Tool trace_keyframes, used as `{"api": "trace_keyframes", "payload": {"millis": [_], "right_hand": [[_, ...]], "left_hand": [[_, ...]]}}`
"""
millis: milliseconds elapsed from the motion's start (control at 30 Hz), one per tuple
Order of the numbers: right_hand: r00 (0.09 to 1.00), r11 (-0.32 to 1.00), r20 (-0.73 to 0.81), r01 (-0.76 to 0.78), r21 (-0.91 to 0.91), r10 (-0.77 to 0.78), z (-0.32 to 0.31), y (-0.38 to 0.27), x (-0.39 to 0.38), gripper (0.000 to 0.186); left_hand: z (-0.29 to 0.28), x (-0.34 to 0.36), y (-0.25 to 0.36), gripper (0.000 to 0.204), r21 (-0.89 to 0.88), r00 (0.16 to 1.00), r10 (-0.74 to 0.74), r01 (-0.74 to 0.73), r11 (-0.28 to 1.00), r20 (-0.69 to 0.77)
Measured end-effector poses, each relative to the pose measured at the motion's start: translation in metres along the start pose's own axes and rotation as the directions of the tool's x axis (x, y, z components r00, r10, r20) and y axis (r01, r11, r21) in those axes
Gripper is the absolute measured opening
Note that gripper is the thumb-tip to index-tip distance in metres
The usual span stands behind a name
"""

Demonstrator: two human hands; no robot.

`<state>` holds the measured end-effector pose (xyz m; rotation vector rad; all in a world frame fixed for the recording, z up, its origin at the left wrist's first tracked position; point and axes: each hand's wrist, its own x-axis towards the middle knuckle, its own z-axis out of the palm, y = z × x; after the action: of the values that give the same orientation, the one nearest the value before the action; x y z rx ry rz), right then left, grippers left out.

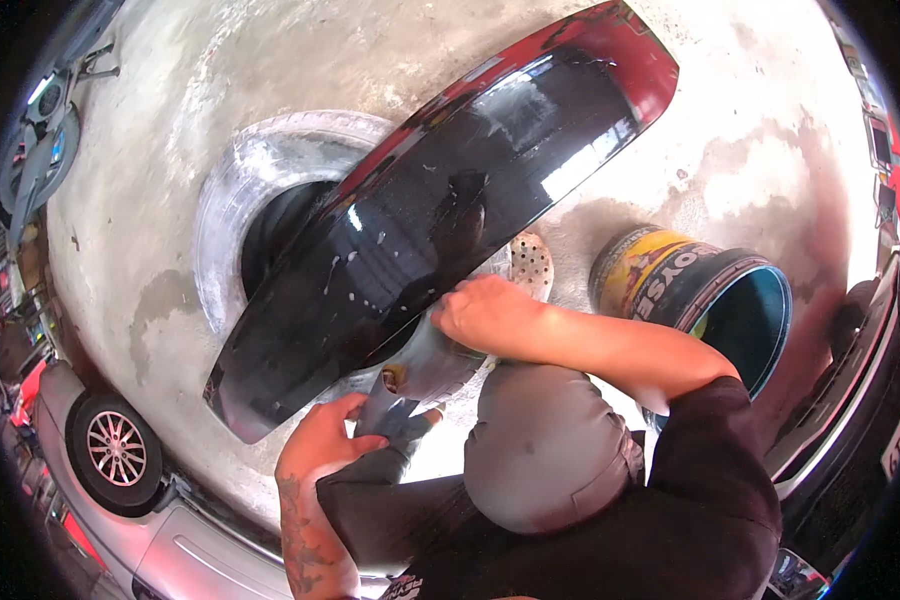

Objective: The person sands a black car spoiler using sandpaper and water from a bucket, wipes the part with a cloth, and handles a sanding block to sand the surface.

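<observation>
A long curved car body panel [400, 230], glossy black with dark red along its edge and end, slants across the middle. It rests over a dusty grey tyre [225, 200]. At the panel's near lower edge is my right hand [485, 312], fingers curled closed; whatever is in them is hidden. My left hand [325, 440] is lower left, below the panel, its thumb and forefinger apart beside grey cloth [375, 408]. Just beyond my right hand lies a round, beige pad with holes [532, 265].
An open bucket [620, 270] with a yellow and black label and blue-green inside stands to the right. A silver car [200, 545] with a wheel [118, 450] is at lower left. Another vehicle [860, 400] edges the right. Rounded grey cloth [550, 455] fills the lower middle.
</observation>
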<state>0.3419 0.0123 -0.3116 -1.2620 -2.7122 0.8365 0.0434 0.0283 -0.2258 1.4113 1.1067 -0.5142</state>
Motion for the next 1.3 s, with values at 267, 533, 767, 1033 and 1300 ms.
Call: {"api": "trace_keyframes", "payload": {"millis": [267, 533, 767, 1033, 1300], "right_hand": [[0.986, 0.570, -0.132, 0.054, 0.820, 0.098, -0.052, -0.011, 0.012, 0.063], [0.924, 0.405, -0.280, 0.160, 0.900, 0.259, -0.074, -0.021, 0.012, 0.047], [0.824, 0.582, -0.487, 0.252, 0.773, 0.290, -0.077, -0.011, 0.010, 0.038], [0.941, 0.990, -0.331, -0.025, 0.141, 0.071, -0.067, -0.014, 0.000, 0.010], [0.995, 0.983, -0.061, -0.071, 0.168, 0.083, -0.063, -0.021, -0.001, 0.010]], "left_hand": [[0.004, 0.006, 0.023, 0.045, -0.601, 0.944, 0.055, -0.251, 0.759, -0.325], [0.026, 0.034, 0.059, 0.037, -0.406, 0.877, 0.111, -0.324, 0.855, -0.467], [0.073, 0.026, 0.073, 0.056, -0.700, 0.945, 0.126, -0.309, 0.644, -0.300], [0.063, -0.072, 0.121, 0.094, -0.856, 0.953, -0.256, 0.264, 0.444, 0.161], [-0.024, -0.017, 0.184, 0.025, 0.236, 0.693, 0.469, -0.409, 0.881, -0.548]]}}
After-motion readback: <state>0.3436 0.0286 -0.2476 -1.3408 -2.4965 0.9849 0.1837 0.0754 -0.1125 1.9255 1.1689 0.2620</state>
